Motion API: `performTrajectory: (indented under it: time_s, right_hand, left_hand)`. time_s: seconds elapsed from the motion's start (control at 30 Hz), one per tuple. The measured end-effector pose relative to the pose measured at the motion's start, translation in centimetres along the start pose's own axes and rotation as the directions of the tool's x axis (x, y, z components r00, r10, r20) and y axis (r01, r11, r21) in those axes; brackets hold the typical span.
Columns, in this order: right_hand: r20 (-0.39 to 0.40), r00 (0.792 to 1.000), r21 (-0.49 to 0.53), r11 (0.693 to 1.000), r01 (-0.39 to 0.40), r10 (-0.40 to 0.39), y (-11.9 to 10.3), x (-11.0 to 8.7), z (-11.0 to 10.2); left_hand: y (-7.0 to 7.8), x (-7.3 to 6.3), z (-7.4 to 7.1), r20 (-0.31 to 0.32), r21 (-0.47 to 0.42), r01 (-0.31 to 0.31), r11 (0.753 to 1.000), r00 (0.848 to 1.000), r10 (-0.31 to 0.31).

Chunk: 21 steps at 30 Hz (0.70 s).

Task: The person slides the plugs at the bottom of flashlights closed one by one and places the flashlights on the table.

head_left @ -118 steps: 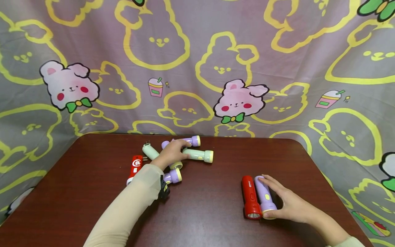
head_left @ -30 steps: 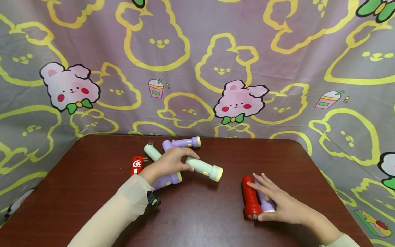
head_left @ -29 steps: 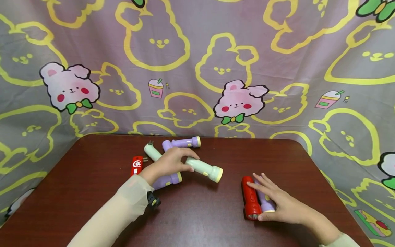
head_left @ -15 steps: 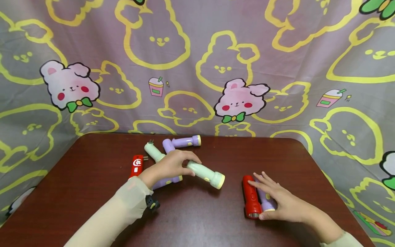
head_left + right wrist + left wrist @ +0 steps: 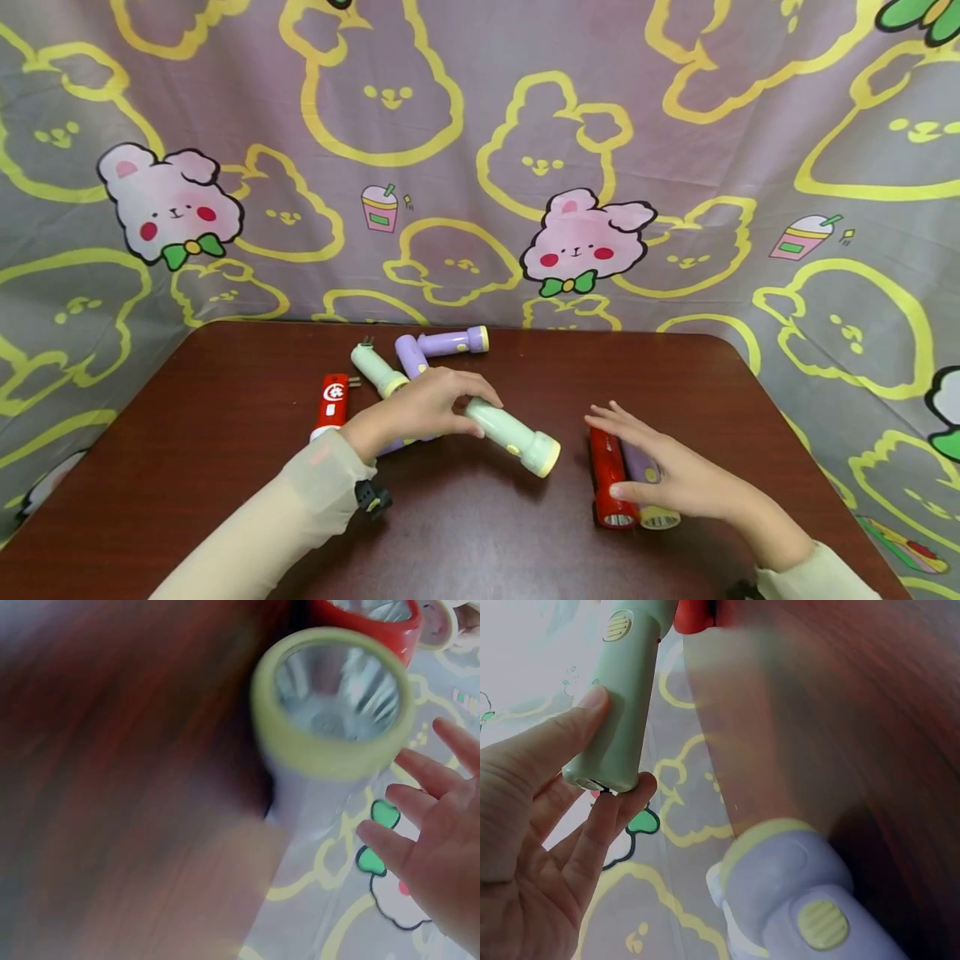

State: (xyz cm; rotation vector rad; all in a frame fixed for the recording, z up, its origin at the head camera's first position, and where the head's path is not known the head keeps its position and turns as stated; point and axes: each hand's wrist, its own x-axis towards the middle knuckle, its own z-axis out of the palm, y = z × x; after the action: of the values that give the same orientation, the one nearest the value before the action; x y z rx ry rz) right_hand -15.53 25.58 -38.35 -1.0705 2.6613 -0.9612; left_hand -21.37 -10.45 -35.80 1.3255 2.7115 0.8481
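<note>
Left hand (image 5: 427, 408): fingers wrapped round the back end of a green flashlight (image 5: 513, 433), thumb on the near side.
Green flashlight: out over the middle of the table (image 5: 480, 533), lens end slanting right and near.
Right hand (image 5: 675, 471): fingers stretched wide, reaching over the red flashlight (image 5: 606, 462); whether the thumb touches it, hard to call.
Pair on the right: red on the left, a purple flashlight (image 5: 639, 465) right beside it, both lenses facing near.
Crowd on the left: a red plug-in flashlight (image 5: 332, 404), prongs to the right; a green plug-in flashlight (image 5: 375, 367), prongs at its far end; then a middle purple flashlight (image 5: 412, 354) close to a far purple flashlight (image 5: 446, 343).
In the way: the left hand and its sleeve (image 5: 262, 517) cut across the near side of that crowd, a black device (image 5: 372, 498) at the wrist.
Backdrop: a cartoon curtain (image 5: 465, 150) along the far side.
Mostly covered: one covered purple flashlight (image 5: 393, 447) peeks out under the left hand.
Cut off: the held light's lens end leaves the left wrist view at the top; the right sleeve (image 5: 817, 575) runs off the near edge.
Hard to read: the right wrist view is blurred, its red light cropped at the top.
</note>
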Motion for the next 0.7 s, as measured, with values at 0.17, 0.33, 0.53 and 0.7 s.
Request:
performTrajectory:
  time_s: [0.17, 0.33, 0.53, 0.7]
  right_hand:
    - [0.006, 1.000, 0.022, 1.000, -0.016, 0.016, -1.0, 1.4, 0.5]
    - [-0.006, 1.000, 0.057, 0.998, 0.002, -0.002, -1.9, 2.8, 1.1]
    - [0.016, 1.000, 0.101, 0.995, 0.001, -0.003, -2.8, 4.2, 1.7]
    - [0.016, 0.998, 0.163, 0.985, 0.053, -0.056, -3.0, 5.1, 2.1]
  left_hand:
    - [0.8, 0.1, 0.0, 0.028, 0.035, -0.023, 0.999, 0.999, 0.022]
    - [1.4, 0.4, 0.0, 0.038, 0.049, -0.060, 0.997, 0.998, 0.058]
    - [2.1, 0.6, -0.2, 0.054, 0.055, -0.074, 0.996, 0.996, 0.071]
    - [2.5, 0.6, -0.1, 0.060, 0.053, -0.085, 0.995, 0.995, 0.082]
